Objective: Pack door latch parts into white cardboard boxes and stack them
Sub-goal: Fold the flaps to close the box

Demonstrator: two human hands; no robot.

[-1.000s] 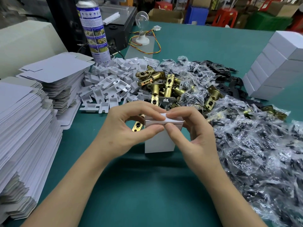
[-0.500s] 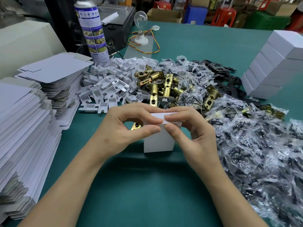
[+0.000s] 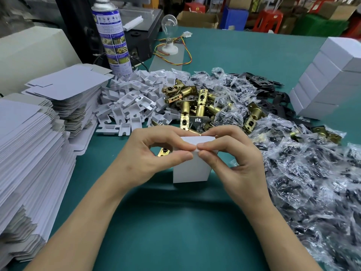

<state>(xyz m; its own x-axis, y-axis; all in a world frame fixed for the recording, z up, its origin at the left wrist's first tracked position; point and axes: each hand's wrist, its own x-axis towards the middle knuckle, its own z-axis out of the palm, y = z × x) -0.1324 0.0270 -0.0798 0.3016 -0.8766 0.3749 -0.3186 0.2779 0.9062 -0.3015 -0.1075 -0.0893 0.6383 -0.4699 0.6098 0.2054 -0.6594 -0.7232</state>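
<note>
The left hand [image 3: 148, 161] and right hand [image 3: 234, 163] each pinch the top edge of the plain white box [image 3: 191, 171] standing on the table [image 3: 175, 231] between them, with brass latches [image 3: 201, 106] heaped just beyond the fingertips and, farther back, a spray can [image 3: 113, 36] whose label is too small to read.

One spray can [image 3: 112, 36] is standing at eleven o'clock, one light bulb [image 3: 169, 24] at twelve, two cardboard stacks [image 3: 29, 153] at nine, one lone box [image 3: 192, 169] centred.
</note>
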